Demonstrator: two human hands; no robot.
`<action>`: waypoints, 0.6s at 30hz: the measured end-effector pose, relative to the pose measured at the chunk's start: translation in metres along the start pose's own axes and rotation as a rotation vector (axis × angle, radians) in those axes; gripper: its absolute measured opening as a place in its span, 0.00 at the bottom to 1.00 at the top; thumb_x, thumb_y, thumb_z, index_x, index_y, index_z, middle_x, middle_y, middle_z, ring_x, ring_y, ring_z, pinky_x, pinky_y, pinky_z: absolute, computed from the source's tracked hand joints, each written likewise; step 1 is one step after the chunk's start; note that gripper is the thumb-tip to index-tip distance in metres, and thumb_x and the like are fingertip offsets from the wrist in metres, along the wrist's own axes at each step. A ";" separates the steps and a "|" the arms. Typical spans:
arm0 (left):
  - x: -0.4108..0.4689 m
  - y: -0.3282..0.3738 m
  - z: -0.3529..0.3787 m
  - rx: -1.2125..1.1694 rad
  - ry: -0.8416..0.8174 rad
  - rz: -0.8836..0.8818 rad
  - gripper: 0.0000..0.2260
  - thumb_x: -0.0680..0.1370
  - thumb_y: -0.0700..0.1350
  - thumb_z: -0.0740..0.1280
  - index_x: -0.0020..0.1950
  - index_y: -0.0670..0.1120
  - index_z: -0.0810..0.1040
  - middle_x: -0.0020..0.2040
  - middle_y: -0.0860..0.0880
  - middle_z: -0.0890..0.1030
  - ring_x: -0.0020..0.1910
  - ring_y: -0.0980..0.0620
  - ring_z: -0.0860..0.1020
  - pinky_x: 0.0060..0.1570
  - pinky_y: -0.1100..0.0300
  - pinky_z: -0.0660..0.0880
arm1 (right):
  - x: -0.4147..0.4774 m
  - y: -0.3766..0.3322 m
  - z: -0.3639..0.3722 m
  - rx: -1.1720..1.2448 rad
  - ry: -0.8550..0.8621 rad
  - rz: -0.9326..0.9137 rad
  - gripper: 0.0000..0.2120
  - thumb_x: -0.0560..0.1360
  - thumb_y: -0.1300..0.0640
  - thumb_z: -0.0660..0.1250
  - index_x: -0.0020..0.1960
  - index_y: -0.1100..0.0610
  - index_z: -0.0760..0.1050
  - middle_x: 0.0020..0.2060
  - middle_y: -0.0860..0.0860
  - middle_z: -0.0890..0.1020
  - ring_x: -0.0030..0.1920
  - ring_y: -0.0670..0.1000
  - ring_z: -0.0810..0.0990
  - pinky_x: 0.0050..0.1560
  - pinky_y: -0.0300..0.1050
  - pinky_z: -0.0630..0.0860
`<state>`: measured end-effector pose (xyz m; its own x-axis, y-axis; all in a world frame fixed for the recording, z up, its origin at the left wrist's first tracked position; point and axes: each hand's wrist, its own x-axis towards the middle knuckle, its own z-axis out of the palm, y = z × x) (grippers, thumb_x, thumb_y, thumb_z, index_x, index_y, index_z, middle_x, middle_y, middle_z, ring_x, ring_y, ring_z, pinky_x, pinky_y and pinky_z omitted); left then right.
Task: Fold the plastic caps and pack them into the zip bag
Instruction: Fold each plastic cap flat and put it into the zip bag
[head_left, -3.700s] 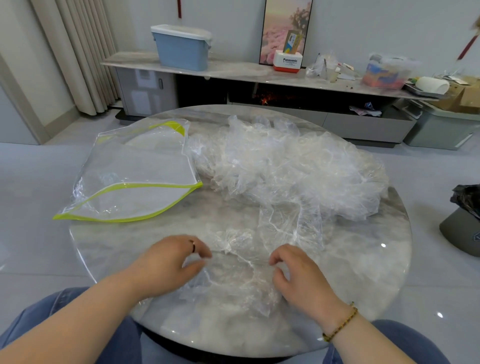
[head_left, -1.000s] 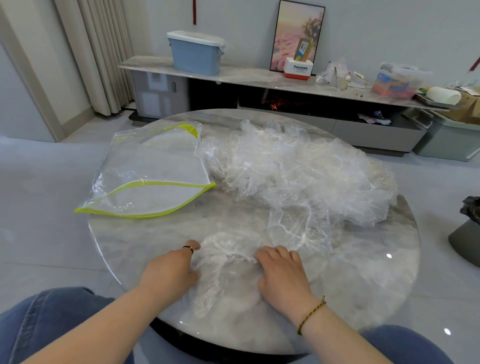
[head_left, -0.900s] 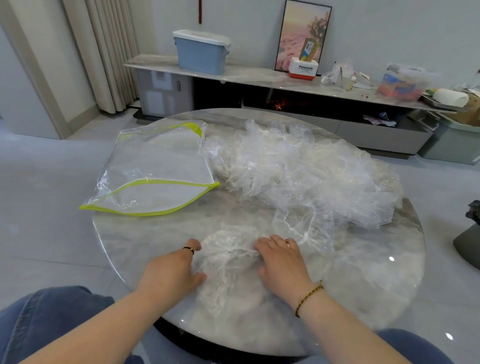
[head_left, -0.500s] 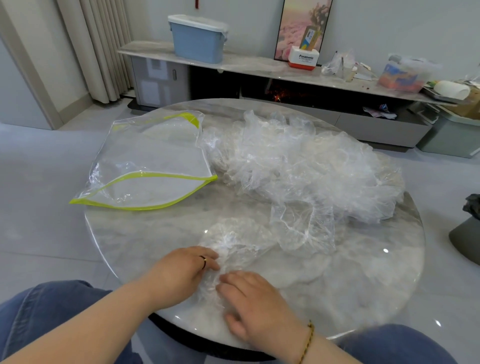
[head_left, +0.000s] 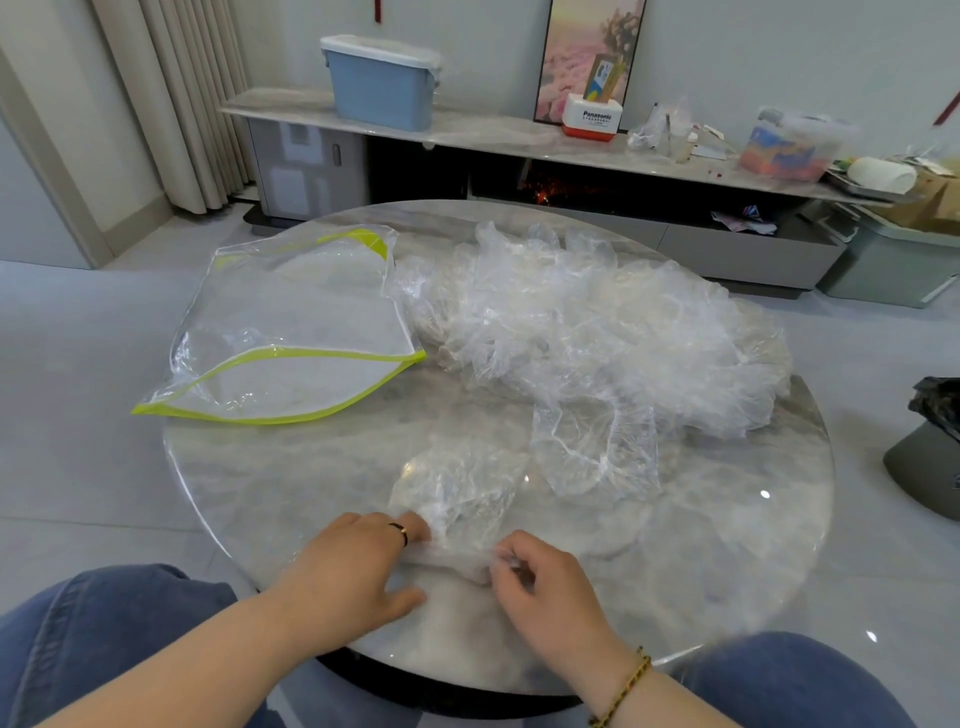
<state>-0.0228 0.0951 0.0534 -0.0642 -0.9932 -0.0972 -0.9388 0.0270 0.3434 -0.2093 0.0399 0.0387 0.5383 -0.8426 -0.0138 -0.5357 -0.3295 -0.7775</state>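
Both grips curl onto the near edge of one clear plastic cap (head_left: 457, 493) lying crumpled on the desk (head_left: 727, 545): the left grip (head_left: 358, 566) pinches it at the fingertips, and the right grip (head_left: 545, 587) nips the folded strip just beside. Behind lies the heap of caps (head_left: 597, 332), its left side against the zip bag (head_left: 291, 332), whose yellow-edged mouth gapes.
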 end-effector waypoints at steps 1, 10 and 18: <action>0.002 0.001 0.001 -0.045 0.053 -0.030 0.19 0.76 0.58 0.61 0.65 0.55 0.64 0.60 0.56 0.75 0.60 0.55 0.71 0.57 0.67 0.65 | 0.003 -0.001 -0.001 0.044 0.002 0.052 0.17 0.76 0.57 0.61 0.30 0.46 0.65 0.24 0.39 0.74 0.28 0.40 0.71 0.31 0.31 0.64; 0.027 0.011 0.003 -0.176 0.198 -0.303 0.08 0.79 0.53 0.60 0.50 0.56 0.60 0.35 0.61 0.71 0.52 0.55 0.76 0.40 0.64 0.62 | 0.036 -0.012 -0.002 0.041 0.116 0.265 0.16 0.77 0.55 0.61 0.31 0.50 0.66 0.23 0.45 0.74 0.26 0.44 0.75 0.37 0.40 0.73; 0.036 0.014 0.008 -0.093 0.177 -0.354 0.09 0.79 0.53 0.58 0.50 0.55 0.58 0.33 0.58 0.69 0.47 0.53 0.76 0.38 0.62 0.64 | 0.050 -0.009 -0.005 -0.404 0.064 0.203 0.11 0.78 0.46 0.58 0.40 0.50 0.62 0.32 0.44 0.69 0.39 0.48 0.71 0.38 0.41 0.67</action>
<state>-0.0407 0.0609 0.0473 0.3248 -0.9436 -0.0651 -0.8572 -0.3227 0.4014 -0.1809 -0.0018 0.0486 0.3616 -0.9277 -0.0924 -0.8439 -0.2836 -0.4554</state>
